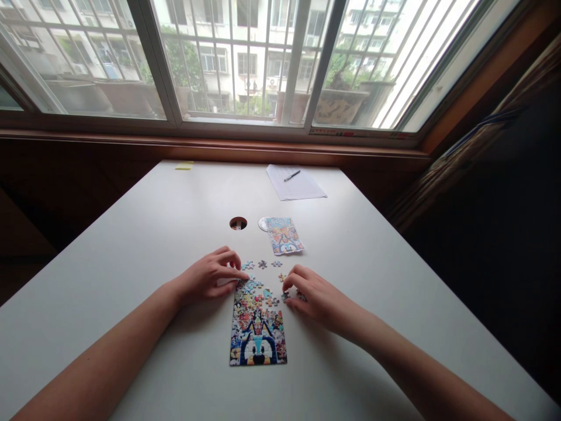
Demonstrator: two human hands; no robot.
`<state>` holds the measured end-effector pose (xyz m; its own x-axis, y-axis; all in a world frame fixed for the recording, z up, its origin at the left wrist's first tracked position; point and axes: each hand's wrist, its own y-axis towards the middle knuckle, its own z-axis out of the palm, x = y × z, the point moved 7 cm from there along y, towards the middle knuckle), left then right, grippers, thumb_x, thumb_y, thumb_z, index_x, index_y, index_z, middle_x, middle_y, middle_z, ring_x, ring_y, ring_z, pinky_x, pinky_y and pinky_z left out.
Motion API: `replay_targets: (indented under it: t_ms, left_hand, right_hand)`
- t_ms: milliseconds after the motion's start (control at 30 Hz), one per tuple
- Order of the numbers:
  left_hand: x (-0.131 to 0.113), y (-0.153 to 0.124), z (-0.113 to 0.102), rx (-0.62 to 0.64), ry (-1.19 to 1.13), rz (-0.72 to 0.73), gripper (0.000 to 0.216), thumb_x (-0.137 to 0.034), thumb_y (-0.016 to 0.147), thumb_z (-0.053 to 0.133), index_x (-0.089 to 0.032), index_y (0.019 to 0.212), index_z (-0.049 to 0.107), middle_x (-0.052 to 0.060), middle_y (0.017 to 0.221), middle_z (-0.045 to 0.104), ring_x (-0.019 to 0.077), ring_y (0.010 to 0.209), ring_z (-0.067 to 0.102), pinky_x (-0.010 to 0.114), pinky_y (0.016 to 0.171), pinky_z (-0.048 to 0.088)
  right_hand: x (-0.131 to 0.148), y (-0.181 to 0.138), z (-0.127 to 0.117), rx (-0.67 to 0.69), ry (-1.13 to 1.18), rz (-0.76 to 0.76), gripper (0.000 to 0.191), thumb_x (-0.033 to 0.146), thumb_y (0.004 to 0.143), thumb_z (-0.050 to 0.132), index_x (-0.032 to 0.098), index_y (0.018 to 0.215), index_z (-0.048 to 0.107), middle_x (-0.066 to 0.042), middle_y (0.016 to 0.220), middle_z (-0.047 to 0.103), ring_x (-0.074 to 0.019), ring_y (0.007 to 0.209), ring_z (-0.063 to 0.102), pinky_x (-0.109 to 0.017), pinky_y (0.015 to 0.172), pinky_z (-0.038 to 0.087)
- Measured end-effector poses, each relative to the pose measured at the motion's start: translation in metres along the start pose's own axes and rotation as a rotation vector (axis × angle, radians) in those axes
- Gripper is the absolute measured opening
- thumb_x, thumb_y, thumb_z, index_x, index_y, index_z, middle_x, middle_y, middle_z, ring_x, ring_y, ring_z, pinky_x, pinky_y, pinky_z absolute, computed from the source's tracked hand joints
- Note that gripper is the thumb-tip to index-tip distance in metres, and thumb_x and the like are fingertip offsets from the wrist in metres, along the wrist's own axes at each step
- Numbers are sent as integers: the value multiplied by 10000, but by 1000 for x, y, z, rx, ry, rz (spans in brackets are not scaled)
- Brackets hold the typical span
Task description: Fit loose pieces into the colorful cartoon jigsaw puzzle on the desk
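Bare forearms (109,351) reach from 7 and 5 o'clock to a part-built jigsaw (258,336) at 6, its upper rows seemingly being fitted.
Left hand's (214,275) fingers touch upper-left pieces, grip unclear; right hand's (313,295) pinch a grey piece (285,297), whose placing likely calls for matching tabs. White worktop (372,263); barred window (236,76) at 12.

Your left hand (214,273) and your right hand (313,295) are both bare, with slim fingers (228,256). Your left arm (118,342) and right arm (407,356) are bare too, thin near the hands and wider farther up.
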<state>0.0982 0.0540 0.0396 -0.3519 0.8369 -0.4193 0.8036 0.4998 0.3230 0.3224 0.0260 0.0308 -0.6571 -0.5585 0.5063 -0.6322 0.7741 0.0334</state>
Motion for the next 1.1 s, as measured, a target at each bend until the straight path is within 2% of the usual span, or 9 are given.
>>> replay_targets:
  t_ms: [133, 433, 667, 1100]
  left_hand:
    - [3, -2, 2, 8, -4, -6, 415, -136, 873, 610, -320, 1237, 681, 77, 1067, 617, 214, 968, 543, 373, 855, 532]
    - [0, 0, -1, -4, -23, 1, 409, -135, 868, 617, -317, 1227, 684, 77, 1057, 614, 213, 966, 550, 363, 843, 531]
    - [2, -2, 1, 6, -22, -4, 427, -115, 859, 611, -315, 1228, 683, 78, 1067, 611, 214, 969, 545, 372, 859, 528]
    - [1, -1, 0, 5, -20, 0, 418, -138, 871, 609, -322, 1239, 679, 80, 1070, 614, 219, 973, 543, 372, 850, 535]
  right_hand:
    - [-2, -3, 2, -7, 60, 21, 145, 151, 884, 632, 218, 1010, 605, -64, 1083, 626, -209, 996, 607, -338, 851, 502]
    - [-7, -1, 1, 16, 242, 127, 132, 113, 853, 629, 212, 942, 632, -27, 1019, 633, -123, 731, 609, -274, 738, 503]
    - [-4, -1, -9, -49, 224, 88, 64, 174, 885, 668, 219, 917, 699, -37, 918, 681, -186, 869, 627, -309, 782, 510]
    - [-17, -14, -19, -119, 79, 43, 93, 201, 926, 640, 242, 974, 708, -50, 960, 708, -200, 889, 615, -338, 777, 512]
